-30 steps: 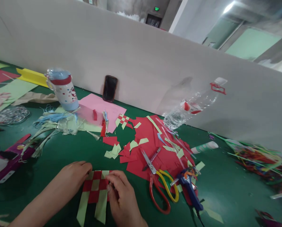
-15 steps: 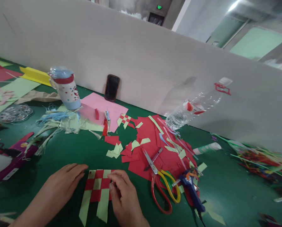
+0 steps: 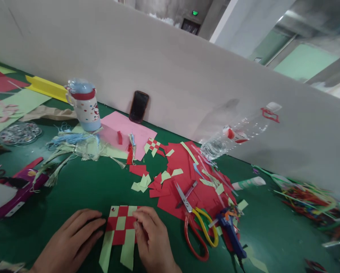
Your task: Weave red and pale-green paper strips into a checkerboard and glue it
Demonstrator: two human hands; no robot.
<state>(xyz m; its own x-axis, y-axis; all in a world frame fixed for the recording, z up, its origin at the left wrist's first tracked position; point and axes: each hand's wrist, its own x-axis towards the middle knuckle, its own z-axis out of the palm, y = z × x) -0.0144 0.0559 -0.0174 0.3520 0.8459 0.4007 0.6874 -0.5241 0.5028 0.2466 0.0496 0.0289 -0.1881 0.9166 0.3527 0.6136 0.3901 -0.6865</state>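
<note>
A woven red and pale green paper mat (image 3: 121,227) lies on the green table (image 3: 81,182) near the front edge, with two green strips trailing toward me. My left hand (image 3: 70,240) rests flat beside the mat's left edge, fingers stretched out, fingertips almost touching it. My right hand (image 3: 151,239) has its fingers curled and pinches the mat's right edge.
Red and yellow scissors (image 3: 194,223) and a blue glue gun (image 3: 229,229) lie right of the mat on red paper scraps (image 3: 187,178). Farther back are a cup (image 3: 84,104), a phone (image 3: 138,106), pink paper (image 3: 124,132), a tilted clear bottle (image 3: 238,132) and a white divider wall (image 3: 172,76).
My left hand has drawn back leftward off the mat's corner and flattened on the table. The right hand keeps its pinch on the mat's right edge. The view shifted slightly.
</note>
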